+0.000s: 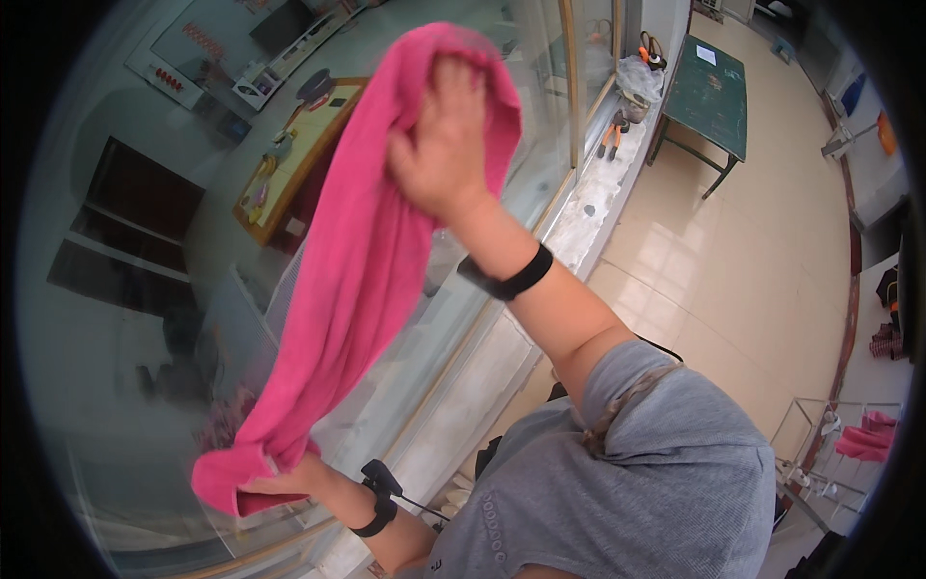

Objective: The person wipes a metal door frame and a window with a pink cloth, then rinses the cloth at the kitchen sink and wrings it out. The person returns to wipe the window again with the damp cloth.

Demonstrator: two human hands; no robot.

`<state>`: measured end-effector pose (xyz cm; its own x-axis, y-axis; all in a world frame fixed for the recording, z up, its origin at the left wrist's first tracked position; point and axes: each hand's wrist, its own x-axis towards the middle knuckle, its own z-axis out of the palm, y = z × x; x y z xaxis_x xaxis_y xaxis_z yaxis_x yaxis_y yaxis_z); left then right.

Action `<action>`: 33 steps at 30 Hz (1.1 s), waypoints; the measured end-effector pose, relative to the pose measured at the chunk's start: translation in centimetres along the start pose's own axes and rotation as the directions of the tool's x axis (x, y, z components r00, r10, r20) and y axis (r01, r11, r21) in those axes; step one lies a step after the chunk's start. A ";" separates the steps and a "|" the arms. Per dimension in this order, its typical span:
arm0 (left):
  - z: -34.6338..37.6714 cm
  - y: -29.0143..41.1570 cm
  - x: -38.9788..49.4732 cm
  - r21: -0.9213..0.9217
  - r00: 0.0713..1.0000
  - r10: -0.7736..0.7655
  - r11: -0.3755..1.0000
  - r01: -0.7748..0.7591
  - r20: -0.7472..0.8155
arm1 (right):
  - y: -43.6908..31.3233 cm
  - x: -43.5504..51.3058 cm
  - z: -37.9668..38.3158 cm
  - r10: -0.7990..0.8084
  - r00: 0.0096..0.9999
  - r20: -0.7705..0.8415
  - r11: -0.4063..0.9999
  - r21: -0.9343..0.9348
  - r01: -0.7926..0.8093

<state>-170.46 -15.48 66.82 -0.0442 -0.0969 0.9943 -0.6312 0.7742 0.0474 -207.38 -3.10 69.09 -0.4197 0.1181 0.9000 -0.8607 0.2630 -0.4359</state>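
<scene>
A long pink cloth towel stretches diagonally across a glass window pane. My right hand, blurred by motion, lies palm down on the towel's upper end and holds it against the glass. Bunched folds of the cloth rise around those fingertips. At the lower end, my left hand has hold of the towel, its fingers mostly hidden by a fold. A black strap circles the right wrist, and another strap with a small device is on the left.
Along the window runs a worn white sill bearing orange-handled pliers and a plastic bag. Beyond it stands a green table on the tiled floor. A wire rack holds pink cloth.
</scene>
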 end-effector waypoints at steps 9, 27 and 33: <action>6.7 17.4 0.0 -0.250 0.779 0.217 0.965 -0.079 0.589 | 20.8 0.2 0.1 0.259 0.962 -0.085 0.959 -0.093 -0.266; 7.2 20.8 -4.9 -0.437 0.489 0.382 0.900 -0.003 0.784 | 16.2 -24.4 0.0 0.831 0.548 -0.095 0.552 0.020 -0.834; 2.2 14.0 -4.3 -0.218 0.605 0.175 0.976 -0.002 0.777 | 6.9 -18.4 1.7 0.550 0.821 -0.150 0.805 -0.167 -0.570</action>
<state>-180.75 -5.59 62.99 -0.7386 -0.4095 0.5354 -0.4474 0.8920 0.0651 -206.08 -5.06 49.54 -0.7751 0.3854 0.5007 -0.4057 0.3039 -0.8620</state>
